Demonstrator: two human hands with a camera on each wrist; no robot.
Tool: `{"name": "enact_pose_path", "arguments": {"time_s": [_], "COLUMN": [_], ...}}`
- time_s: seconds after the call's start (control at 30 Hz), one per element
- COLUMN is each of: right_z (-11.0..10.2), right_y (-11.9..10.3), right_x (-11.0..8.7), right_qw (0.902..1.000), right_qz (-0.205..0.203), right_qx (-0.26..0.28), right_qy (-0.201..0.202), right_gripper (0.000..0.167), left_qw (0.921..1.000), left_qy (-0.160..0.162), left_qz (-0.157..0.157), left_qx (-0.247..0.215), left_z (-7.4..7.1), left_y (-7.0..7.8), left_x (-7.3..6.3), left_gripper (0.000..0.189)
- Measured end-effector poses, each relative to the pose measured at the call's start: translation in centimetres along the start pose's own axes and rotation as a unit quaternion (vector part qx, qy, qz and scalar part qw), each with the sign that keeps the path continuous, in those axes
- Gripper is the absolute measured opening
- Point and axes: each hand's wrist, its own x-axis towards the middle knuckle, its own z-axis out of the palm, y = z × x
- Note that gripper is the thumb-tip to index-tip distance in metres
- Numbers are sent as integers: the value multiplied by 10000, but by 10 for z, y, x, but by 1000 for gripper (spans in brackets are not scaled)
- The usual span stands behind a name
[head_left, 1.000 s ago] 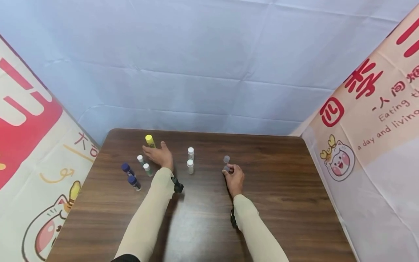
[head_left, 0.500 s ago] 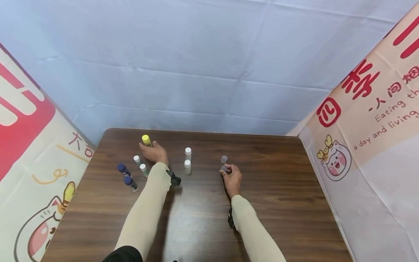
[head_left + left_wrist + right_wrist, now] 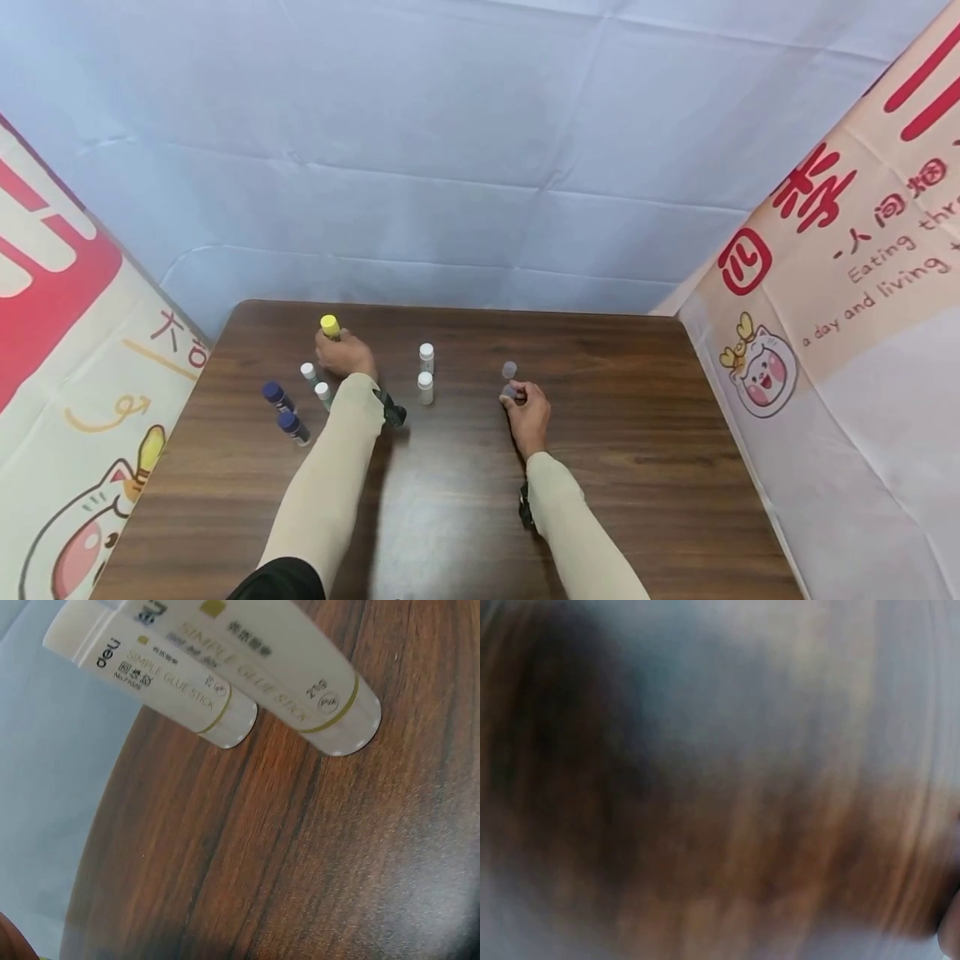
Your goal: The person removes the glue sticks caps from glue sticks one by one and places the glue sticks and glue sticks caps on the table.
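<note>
The left hand (image 3: 347, 356) grips a yellow-topped stick (image 3: 330, 326); the right hand (image 3: 531, 415) pinches a translucent piece (image 3: 509, 390).

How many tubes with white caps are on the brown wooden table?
4 white-capped tubes: a back one and a front one mid-table, plus a far one and a near one beside the cream left sleeve. The sleeve may hide more.

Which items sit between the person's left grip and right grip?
Two white glue sticks stand on the table between the left grip and the right grip, as the head view shows.
</note>
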Motion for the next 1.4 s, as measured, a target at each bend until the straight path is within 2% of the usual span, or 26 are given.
{"name": "enact_pose_path", "arguments": {"time_s": [0.13,0.27,0.47,0.63,0.87,1.2,1.4], "right_z": [0,0,0,0,0,1,0], "right_y": [0,0,1,0,1,1,2], "right_x": [-2,-2,-1,0,0,1,1], "right_qw": [10000,10000,10000,9999,9999,9997,9996], "right_qz": [62,41,-36,-126,-82,-234,-260], "right_qx": [26,71,57,74,101,32,-65], "right_qy": [-60,-21,47,75,78,76,0], "right_gripper": [28,27,28,28,28,28,27], "left_qw": [9998,9997,9991,9968,9939,9831,9799], "left_qy": [117,8,-102,-66,-325,-680,-964], "left_qz": [0,68,413,775,1025,1647,1662], "left_qx": [-150,-216,-93,-203,-251,-414,-528], "left_z": [-1,-1,-1,-3,-8,-26,-41], "left_y": [-2,-3,-2,0,-3,-12,-19], "left_x": [2,-1,-7,-13,-28,-47,-56], "left_gripper": [34,33,32,33,35,38,36]}}
